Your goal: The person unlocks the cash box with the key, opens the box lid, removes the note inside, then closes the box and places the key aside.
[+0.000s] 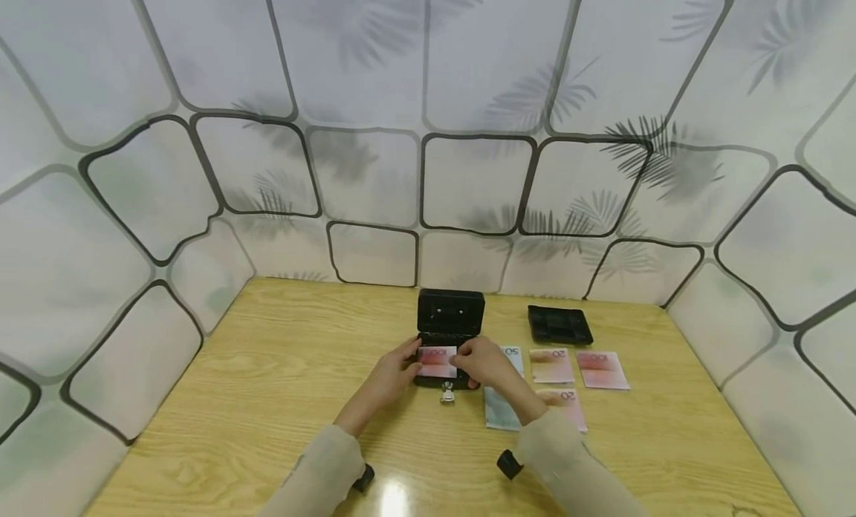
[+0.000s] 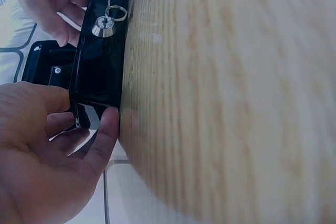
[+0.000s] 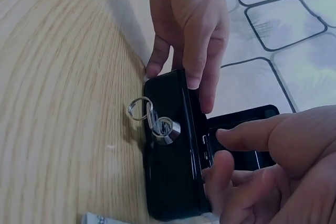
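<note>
A small black cash box (image 1: 451, 310) stands with its lid raised against the back. A pink 100 banknote (image 1: 436, 362) lies inside it. My left hand (image 1: 391, 370) grips the box's left end, thumb at the rim and fingers down the side wall. Over the right part of the box is my right hand (image 1: 488, 365), its fingertips at the note's right edge. In the right wrist view its thumb and fingers are apart, with nothing visible between them. A key with a ring (image 2: 110, 14) sits in the lock on the front wall.
Right of the box lie blue-green 50 banknotes (image 1: 501, 411), partly under my right arm, two 20 banknotes (image 1: 552, 366) and a further 100 banknote (image 1: 602, 370). Behind them rests a black compartment tray (image 1: 560, 326). Patterned walls enclose the wooden table (image 1: 267, 398).
</note>
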Tool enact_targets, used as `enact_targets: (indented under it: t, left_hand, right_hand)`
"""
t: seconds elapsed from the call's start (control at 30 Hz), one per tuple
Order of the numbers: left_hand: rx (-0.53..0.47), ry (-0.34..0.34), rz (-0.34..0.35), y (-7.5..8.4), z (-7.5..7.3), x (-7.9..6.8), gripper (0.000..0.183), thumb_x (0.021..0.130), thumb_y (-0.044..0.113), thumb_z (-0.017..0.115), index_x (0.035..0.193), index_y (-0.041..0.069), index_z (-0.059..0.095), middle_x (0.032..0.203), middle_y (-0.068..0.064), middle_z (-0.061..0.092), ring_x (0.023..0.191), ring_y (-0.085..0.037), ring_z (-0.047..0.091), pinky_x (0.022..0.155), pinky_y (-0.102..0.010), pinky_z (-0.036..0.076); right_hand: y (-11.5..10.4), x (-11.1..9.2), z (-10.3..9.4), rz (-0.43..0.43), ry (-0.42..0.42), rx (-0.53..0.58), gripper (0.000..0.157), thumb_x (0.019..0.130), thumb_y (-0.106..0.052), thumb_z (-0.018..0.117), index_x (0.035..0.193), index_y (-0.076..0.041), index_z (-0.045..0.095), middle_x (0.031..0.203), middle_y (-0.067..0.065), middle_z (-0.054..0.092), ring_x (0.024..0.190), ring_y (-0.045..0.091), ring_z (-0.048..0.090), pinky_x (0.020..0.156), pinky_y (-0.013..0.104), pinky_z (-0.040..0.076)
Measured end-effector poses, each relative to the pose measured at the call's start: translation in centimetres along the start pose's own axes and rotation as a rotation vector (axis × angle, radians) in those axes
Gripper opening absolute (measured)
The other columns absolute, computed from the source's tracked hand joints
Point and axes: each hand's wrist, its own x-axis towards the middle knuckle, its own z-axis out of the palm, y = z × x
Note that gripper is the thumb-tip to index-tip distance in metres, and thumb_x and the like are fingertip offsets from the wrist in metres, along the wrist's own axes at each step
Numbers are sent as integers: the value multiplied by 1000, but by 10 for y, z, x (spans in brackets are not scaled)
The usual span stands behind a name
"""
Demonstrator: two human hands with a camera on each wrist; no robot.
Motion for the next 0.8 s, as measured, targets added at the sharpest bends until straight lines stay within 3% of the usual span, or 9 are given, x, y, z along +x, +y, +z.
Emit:
enact_targets:
  t: [0.13,0.2,0.37,0.47,0.57,0.7,0.8]
  left_hand:
    - [-9,-3,-8,0,0,0,50,103,1,59,151,-6,47,158,-24,42,144,-43,41,116,-56,34]
    - [-12,-7,-7,0,1,0,49,103,1,58,151,-7,47,158,-25,42,143,-43,41,116,-57,35]
    - [-6,-9,-20,-1,1,0,50,103,2,59,151,-6,46,158,-25,41,143,-43,41,115,-57,36]
    - [-3,-5,-21,-1,1,0,50,104,2,59,151,-5,47,158,-24,42,143,-43,41,116,-56,35]
    - [-4,0,8,-1,1,0,49,103,0,59,150,-7,47,157,-26,43,141,-44,43,115,-56,37]
    - [-10,0,34,-2,1,-1,49,103,-1,59,150,-9,46,156,-29,41,140,-45,45,113,-56,38]
    - [-14,-8,33,-3,1,-1,50,103,-1,58,150,-10,45,157,-31,39,140,-45,45,113,-56,39]
  right_hand:
    - [-1,2,3,-6,-18,45,16,100,-17,69,95,-2,76,61,7,63,46,18,61,48,31,52]
    - [-1,2,5,13,-20,93,17,100,-14,69,105,1,75,60,8,62,45,15,58,46,30,51]
    - [-3,4,8,93,36,215,37,99,-10,68,129,10,62,69,14,66,50,16,58,43,24,44]
    - [-2,6,9,100,63,269,41,98,-8,68,132,13,58,70,14,67,51,16,60,42,23,41]
    - [1,8,12,76,61,306,35,97,-6,67,127,13,63,64,10,64,47,13,55,40,21,36]
    - [3,12,15,23,55,286,14,96,-5,67,100,7,74,53,3,56,43,10,48,39,20,31]
    - [3,14,17,-20,69,235,18,95,-5,67,78,-1,72,49,-1,50,42,10,47,39,21,32]
